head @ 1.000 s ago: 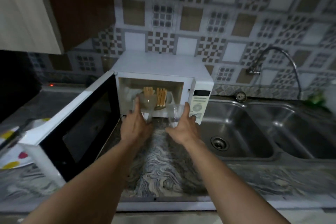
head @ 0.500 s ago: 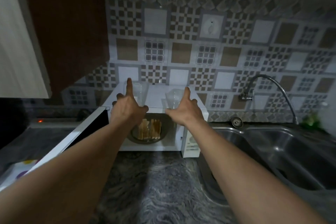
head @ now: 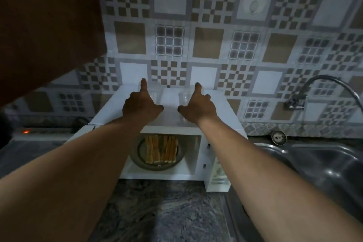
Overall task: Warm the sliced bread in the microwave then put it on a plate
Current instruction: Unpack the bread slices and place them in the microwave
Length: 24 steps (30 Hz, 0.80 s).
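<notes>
Two hands, left hand (head: 140,107) and right hand (head: 197,107), each apparently gripping a clear glass (barely visible) atop the boxy white microwave (head: 225,116).

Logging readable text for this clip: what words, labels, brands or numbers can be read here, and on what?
None can be read.
microwave control panel: pale marks, too blurred and steeply angled to read.
wall tile: a bird-like picture, no lettering.

Boxy white microwave (head: 225,116) with white cavity, golden-brown toasted bread slices (head: 160,151) on a grey-green round turntable plate (head: 137,155), grey marbled stone surface (head: 157,212), brown, grey and white checker-patterned wall tiles (head: 208,45), silver steel sink (head: 318,163), dark reddish-brown cabinet (head: 49,25)
</notes>
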Tool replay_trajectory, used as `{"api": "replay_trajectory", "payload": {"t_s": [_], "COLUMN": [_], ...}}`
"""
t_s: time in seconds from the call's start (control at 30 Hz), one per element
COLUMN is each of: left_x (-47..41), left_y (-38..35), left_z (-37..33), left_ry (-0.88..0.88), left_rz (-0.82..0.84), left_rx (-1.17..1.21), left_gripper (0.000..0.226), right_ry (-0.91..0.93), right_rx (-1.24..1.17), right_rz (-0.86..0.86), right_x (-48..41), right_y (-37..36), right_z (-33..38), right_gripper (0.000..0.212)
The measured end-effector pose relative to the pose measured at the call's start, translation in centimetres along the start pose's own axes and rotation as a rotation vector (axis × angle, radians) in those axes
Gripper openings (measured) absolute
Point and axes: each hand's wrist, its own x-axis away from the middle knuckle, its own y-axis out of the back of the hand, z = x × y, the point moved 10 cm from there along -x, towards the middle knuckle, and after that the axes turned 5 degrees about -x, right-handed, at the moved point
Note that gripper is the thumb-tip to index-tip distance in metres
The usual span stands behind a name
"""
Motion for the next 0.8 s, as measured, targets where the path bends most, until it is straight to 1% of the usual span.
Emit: {"api": "replay_trajectory", "payload": {"t_s": [0.17,0.33,0.47,0.57,0.67,0.8], "left_x": [-1.4,-2.0,-2.1,-1.3,0.1,2.4], "left_y": [-1.5,-2.2,-2.0,-1.0,0.8,3.4], "left_z": [-0.2,-0.6,-0.5,-0.4,-0.3,0.9], "left_ry": [-0.003,0.018,0.043,0.055,0.035,-0.013], "left_rz": [-0.046,-0.039,-0.017,-0.031,-0.093,-0.117], "left_rx": [-0.024,-0.046,-0.045,-0.065,-0.094,-0.12], "left_gripper": [0.113,0.114,0.116,0.106,0.094,0.085], "right_ry": [0.075,0.074,0.058,0.036,0.022,0.026], "right_rx": [0.029,0.048,0.041,0.065,0.09,0.159], "right_rz": [-0.058,-0.037,-0.032,-0.047,-0.062,-0.025], "right_x": [-1.2,-1.8,-2.0,-1.8,-1.1,1.1], "right_y": [-1.0,-1.2,-1.0,-0.5,0.2,0.5], "right_z": [0.4,0.5,0.6,0.9,1.5,3.1], "right_gripper": [0.104,0.106,0.1,0.093,0.087,0.083]}}
